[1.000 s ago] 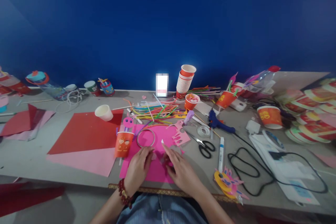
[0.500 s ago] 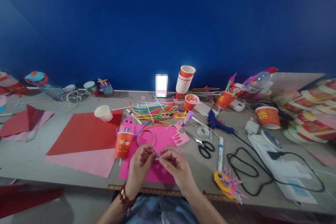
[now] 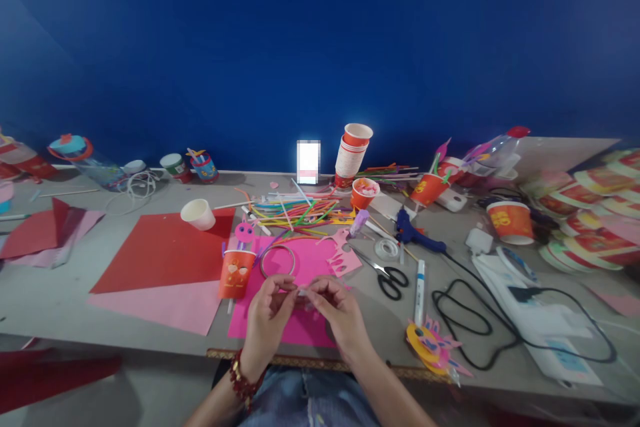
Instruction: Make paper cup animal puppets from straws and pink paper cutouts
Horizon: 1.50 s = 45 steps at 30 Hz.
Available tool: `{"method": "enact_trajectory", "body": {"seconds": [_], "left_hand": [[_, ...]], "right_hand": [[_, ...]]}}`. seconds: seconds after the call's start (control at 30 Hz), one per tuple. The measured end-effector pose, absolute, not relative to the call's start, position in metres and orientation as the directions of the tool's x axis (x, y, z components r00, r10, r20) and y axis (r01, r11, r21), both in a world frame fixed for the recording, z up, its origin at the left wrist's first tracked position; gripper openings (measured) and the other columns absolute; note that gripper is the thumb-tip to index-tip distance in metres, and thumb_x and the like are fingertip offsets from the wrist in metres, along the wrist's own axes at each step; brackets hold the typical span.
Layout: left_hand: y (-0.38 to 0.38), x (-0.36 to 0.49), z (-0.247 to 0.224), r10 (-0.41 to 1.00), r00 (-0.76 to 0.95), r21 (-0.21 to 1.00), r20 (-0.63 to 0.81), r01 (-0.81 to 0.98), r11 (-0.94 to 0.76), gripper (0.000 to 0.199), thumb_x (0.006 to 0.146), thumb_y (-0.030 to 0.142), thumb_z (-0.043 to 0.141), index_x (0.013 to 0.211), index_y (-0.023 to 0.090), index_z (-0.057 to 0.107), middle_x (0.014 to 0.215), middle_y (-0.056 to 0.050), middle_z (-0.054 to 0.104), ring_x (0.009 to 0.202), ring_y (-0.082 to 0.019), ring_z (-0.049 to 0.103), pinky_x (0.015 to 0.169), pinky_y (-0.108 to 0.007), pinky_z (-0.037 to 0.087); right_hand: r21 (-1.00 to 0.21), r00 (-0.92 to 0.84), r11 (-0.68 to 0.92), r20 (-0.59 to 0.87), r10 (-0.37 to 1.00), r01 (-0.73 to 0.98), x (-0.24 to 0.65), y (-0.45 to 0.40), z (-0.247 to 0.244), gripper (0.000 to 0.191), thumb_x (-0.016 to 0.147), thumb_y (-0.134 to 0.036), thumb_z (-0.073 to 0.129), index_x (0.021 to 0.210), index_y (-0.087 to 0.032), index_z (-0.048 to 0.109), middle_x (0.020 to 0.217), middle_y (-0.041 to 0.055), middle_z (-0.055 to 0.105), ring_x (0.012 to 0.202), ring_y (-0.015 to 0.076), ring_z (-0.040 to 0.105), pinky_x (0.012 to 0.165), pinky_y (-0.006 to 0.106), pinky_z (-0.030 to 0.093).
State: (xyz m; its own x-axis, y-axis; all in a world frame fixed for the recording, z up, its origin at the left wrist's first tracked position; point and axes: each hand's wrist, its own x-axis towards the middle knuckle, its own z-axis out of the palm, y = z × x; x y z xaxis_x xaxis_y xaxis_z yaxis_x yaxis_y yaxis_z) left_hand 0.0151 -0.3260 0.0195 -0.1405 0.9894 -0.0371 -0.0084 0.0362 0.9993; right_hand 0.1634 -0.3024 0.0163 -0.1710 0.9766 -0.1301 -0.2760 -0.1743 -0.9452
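My left hand (image 3: 271,307) and my right hand (image 3: 336,310) meet over a bright pink sheet (image 3: 313,257). Thumbs and fingertips of both are pinched together on a small pale pink piece (image 3: 302,292), mostly covered by the fingers, so its kind does not show. Behind my left hand lies a tape ring (image 3: 278,263). To its left stands an orange paper cup (image 3: 236,273) with a pink bunny figure (image 3: 245,233) rising from it. Cut pink paper (image 3: 345,259) and black-handled scissors (image 3: 391,281) rest beyond my right hand.
A blue glue gun (image 3: 419,237) with a looping black cable, a marker (image 3: 419,292) and a yellow-pink craft figure (image 3: 433,347) lie on the right. Pipe cleaners (image 3: 300,210) and stacked cups (image 3: 352,157) are at the back. A white cup (image 3: 199,214) stands on red paper (image 3: 160,253).
Both hands stay in nearly the same place, fingertips shifting slightly around the small pink piece, which sits a little differently between them. Everything else on the table looks the same.
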Motion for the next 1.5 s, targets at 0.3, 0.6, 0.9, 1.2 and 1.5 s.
{"method": "enact_trajectory", "body": {"seconds": [0.3,0.6,0.9,1.2,1.5], "left_hand": [[-0.328,0.016,0.020,0.991,-0.128,0.999,-0.031,-0.028,0.028,0.020,0.087,0.031,0.063,0.104,0.020,0.058,0.091,-0.003,0.070,0.077,-0.020,0.074,0.073,-0.033,0.063],[-0.330,0.021,0.021,0.989,-0.149,0.996,-0.025,-0.089,0.012,0.021,0.086,0.033,0.066,0.101,0.019,0.059,0.086,-0.002,0.069,0.075,-0.019,0.073,0.073,-0.032,0.062],[-0.333,0.020,0.018,0.992,-0.127,0.997,0.001,-0.079,-0.011,0.027,0.086,0.033,0.069,0.106,0.019,0.058,0.093,-0.007,0.071,0.086,-0.022,0.072,0.077,-0.033,0.060],[-0.331,0.022,0.027,0.993,-0.100,0.969,-0.070,-0.244,0.043,0.027,0.086,0.032,0.069,0.106,0.019,0.057,0.079,0.000,0.066,0.067,-0.014,0.068,0.061,-0.023,0.055],[-0.335,0.020,0.021,0.995,-0.100,0.995,-0.005,-0.102,-0.006,0.026,0.088,0.031,0.066,0.110,0.020,0.058,0.090,-0.004,0.067,0.081,-0.016,0.068,0.071,-0.026,0.056]], "right_hand": [[-0.900,-0.154,-0.232,-0.186,0.970,-0.370,0.161,-0.304,0.017,0.027,0.070,-0.041,0.083,0.075,-0.019,0.068,0.070,-0.0011,0.067,0.061,0.0129,0.060,0.060,0.024,0.048],[-0.901,-0.136,-0.229,-0.191,0.972,-0.370,0.160,-0.306,0.018,0.027,0.071,-0.041,0.084,0.074,-0.019,0.069,0.068,-0.0007,0.069,0.060,0.0126,0.060,0.060,0.023,0.047],[-0.938,-0.161,-0.154,-0.108,0.981,-0.309,0.160,-0.307,0.017,0.020,0.078,-0.038,0.077,0.078,-0.020,0.070,0.071,0.0009,0.069,0.066,0.0162,0.065,0.064,0.026,0.051],[-0.953,-0.058,0.275,0.269,0.961,0.126,0.181,-0.305,0.029,0.028,0.093,-0.024,0.056,0.120,-0.023,0.062,0.105,0.0077,0.067,0.084,0.0180,0.064,0.075,0.029,0.052],[-0.980,-0.242,0.185,0.162,0.957,0.076,0.171,-0.306,0.033,0.016,0.090,-0.033,0.063,0.082,-0.019,0.063,0.075,0.0014,0.062,0.064,0.0142,0.058,0.059,0.023,0.047]]}}
